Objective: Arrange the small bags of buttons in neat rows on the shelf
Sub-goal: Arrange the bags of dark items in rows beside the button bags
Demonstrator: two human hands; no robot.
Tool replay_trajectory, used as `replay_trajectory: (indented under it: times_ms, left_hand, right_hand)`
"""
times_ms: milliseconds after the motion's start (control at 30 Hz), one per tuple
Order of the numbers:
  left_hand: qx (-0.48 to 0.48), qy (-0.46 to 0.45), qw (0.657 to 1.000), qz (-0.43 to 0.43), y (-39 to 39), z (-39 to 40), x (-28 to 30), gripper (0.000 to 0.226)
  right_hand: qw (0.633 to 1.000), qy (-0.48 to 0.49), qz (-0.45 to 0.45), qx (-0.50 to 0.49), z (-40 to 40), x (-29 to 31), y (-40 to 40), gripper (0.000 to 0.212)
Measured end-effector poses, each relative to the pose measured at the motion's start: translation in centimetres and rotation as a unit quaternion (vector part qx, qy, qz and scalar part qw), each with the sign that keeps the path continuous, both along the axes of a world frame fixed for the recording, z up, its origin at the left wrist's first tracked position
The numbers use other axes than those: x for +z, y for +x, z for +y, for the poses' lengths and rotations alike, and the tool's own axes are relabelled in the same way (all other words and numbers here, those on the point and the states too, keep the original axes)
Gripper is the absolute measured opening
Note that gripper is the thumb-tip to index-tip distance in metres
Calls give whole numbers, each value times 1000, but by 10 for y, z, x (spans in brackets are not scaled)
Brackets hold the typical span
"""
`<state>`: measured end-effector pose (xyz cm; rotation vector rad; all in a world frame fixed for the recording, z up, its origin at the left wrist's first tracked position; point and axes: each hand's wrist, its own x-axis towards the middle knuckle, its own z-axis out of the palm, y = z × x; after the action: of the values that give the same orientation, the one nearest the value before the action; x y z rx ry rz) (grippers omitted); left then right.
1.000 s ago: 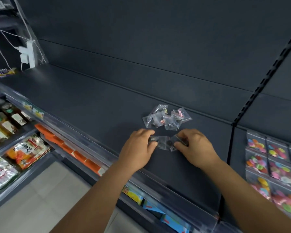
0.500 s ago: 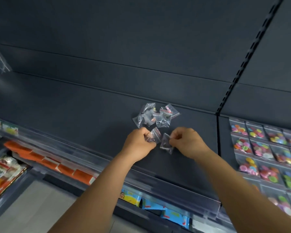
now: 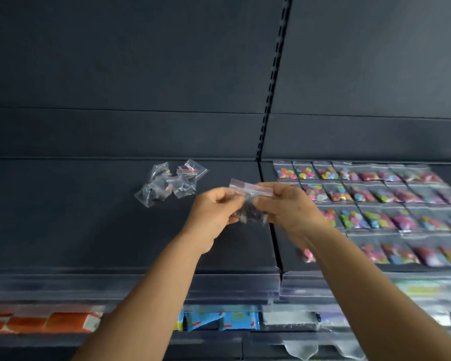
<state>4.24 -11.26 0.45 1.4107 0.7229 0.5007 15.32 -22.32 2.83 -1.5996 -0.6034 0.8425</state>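
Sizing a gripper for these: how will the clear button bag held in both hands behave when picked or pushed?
Probably floppy: the held bag crumples between the left hand and right hand. Likely light, since fingertip pinches carry it. The glossy film may be slippery; the loose pile lies crooked, so pushing would likely skew the bags.

The flat dark grey metal shelf [image 3: 76,217] carries clear plastic bags with red seal stripes [image 3: 171,182]; right of them, rows of clear bags of multicoloured buttons [image 3: 375,201].
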Motion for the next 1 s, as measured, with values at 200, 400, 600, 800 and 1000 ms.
replay_trajectory:
  times_ms: [200, 400, 600, 800, 1000]
  left_hand:
    - [-100, -2, 995, -21, 51, -48, 13, 5]
    - [-177, 60, 982, 8, 107, -116, 20, 11]
    - [-201, 95, 975, -2, 169, -203, 32, 12]
    - [-220, 131, 967, 0, 230, -292, 36, 13]
    - [-229, 234, 945, -9, 278, -373, 40, 24]
  right_hand:
    - [995, 23, 7, -94, -63, 2, 37, 7]
    - [976, 65, -2, -206, -141, 8, 90, 13]
    - [956, 71, -22, -285, -235, 14, 138, 12]
    - [933, 114, -22, -341, -324, 27, 183, 10]
    - [908, 120, -49, -399, -409, 30, 219, 15]
